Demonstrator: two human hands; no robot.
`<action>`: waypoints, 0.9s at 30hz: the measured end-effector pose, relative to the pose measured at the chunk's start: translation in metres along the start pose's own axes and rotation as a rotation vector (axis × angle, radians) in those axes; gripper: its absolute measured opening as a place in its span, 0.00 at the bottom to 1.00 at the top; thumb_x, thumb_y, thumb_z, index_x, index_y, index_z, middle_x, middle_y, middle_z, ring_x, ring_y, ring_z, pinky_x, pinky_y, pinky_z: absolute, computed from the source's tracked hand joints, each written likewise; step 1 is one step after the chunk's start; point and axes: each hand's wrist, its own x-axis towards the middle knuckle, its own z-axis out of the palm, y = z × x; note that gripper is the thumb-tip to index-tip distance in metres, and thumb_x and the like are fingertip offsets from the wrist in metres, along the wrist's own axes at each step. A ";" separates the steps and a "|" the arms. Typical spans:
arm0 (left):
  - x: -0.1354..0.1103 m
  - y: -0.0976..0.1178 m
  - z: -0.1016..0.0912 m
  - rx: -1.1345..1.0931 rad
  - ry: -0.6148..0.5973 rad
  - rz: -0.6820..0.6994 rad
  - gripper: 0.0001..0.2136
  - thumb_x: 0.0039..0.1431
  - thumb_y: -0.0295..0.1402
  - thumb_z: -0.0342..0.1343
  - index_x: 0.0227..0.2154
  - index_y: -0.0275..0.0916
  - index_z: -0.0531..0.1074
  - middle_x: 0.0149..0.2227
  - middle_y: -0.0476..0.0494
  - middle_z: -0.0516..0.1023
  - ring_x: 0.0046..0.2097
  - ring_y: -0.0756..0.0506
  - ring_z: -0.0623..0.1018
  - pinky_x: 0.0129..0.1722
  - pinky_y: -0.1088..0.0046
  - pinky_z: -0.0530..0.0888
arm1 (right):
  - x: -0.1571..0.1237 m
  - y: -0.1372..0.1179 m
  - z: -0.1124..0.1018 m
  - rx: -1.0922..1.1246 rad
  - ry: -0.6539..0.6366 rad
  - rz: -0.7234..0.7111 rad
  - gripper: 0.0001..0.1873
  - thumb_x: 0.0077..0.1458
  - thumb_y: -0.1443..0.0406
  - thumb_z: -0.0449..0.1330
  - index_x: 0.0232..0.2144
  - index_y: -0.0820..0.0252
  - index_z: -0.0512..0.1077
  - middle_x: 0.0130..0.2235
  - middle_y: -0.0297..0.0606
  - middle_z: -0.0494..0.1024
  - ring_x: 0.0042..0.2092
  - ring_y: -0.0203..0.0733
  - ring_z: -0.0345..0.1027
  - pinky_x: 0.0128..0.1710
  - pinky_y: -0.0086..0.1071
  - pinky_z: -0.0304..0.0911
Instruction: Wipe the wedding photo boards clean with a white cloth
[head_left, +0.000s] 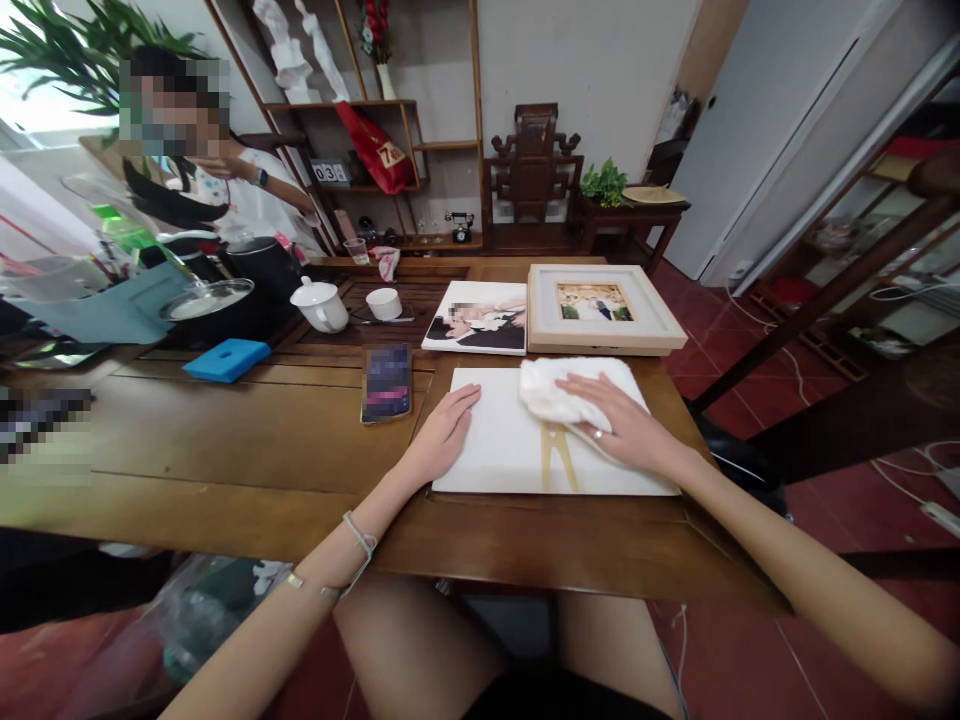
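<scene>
A white flat board (504, 450) with a gold mark lies on the wooden table (247, 440) in front of me. My left hand (442, 432) rests flat on the board's left edge, fingers stretched out. My right hand (626, 425) presses a white cloth (559, 395) onto the board's upper right part, fingers lying over the cloth. Behind the board stand a framed photo (600, 308) and an unframed photo print (480, 318).
A phone (387, 383) lies left of the board. A blue pad (226, 359), white teapot (321, 305), white cup (384, 303) and black kettle sit at the table's left. Another person (217, 190) sits at far left. Shelves and a carved chair (534, 175) stand behind.
</scene>
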 end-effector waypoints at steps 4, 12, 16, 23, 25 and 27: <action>0.000 0.001 -0.001 0.005 -0.009 -0.001 0.20 0.68 0.34 0.39 0.56 0.35 0.68 0.61 0.34 0.67 0.64 0.41 0.65 0.65 0.54 0.59 | 0.011 0.002 0.007 -0.126 0.063 0.279 0.27 0.60 0.62 0.49 0.59 0.64 0.63 0.62 0.51 0.65 0.65 0.56 0.52 0.64 0.59 0.40; 0.000 0.003 0.000 0.008 -0.012 -0.012 0.20 0.68 0.34 0.39 0.56 0.34 0.68 0.61 0.34 0.67 0.64 0.41 0.65 0.66 0.53 0.58 | -0.048 -0.097 0.017 -0.121 -0.248 -0.148 0.42 0.39 0.69 0.55 0.61 0.68 0.60 0.66 0.51 0.56 0.68 0.61 0.37 0.64 0.62 0.26; 0.000 0.001 -0.001 0.009 -0.017 -0.018 0.20 0.67 0.32 0.39 0.57 0.35 0.67 0.61 0.35 0.67 0.64 0.41 0.64 0.65 0.53 0.59 | -0.038 -0.083 0.016 -0.053 -0.212 -0.240 0.39 0.42 0.67 0.56 0.60 0.64 0.62 0.65 0.48 0.60 0.68 0.57 0.42 0.65 0.59 0.29; -0.001 -0.004 0.000 0.040 -0.034 0.006 0.22 0.64 0.27 0.39 0.59 0.36 0.64 0.63 0.36 0.64 0.66 0.42 0.62 0.66 0.54 0.58 | 0.015 -0.008 0.004 -0.044 -0.011 0.078 0.26 0.59 0.62 0.51 0.59 0.56 0.63 0.62 0.44 0.65 0.66 0.54 0.50 0.64 0.61 0.36; -0.001 -0.004 0.000 0.038 -0.028 0.016 0.22 0.63 0.26 0.39 0.59 0.36 0.65 0.63 0.37 0.64 0.66 0.42 0.62 0.66 0.54 0.59 | 0.025 0.009 0.001 -0.073 0.027 0.166 0.25 0.60 0.60 0.50 0.59 0.57 0.64 0.62 0.46 0.66 0.65 0.56 0.51 0.64 0.62 0.36; 0.000 -0.004 0.000 0.037 -0.029 0.019 0.22 0.62 0.25 0.40 0.58 0.36 0.65 0.63 0.36 0.64 0.65 0.42 0.62 0.66 0.54 0.59 | 0.028 0.018 0.000 -0.106 0.042 0.202 0.24 0.60 0.60 0.50 0.57 0.58 0.66 0.61 0.47 0.67 0.65 0.58 0.52 0.63 0.64 0.37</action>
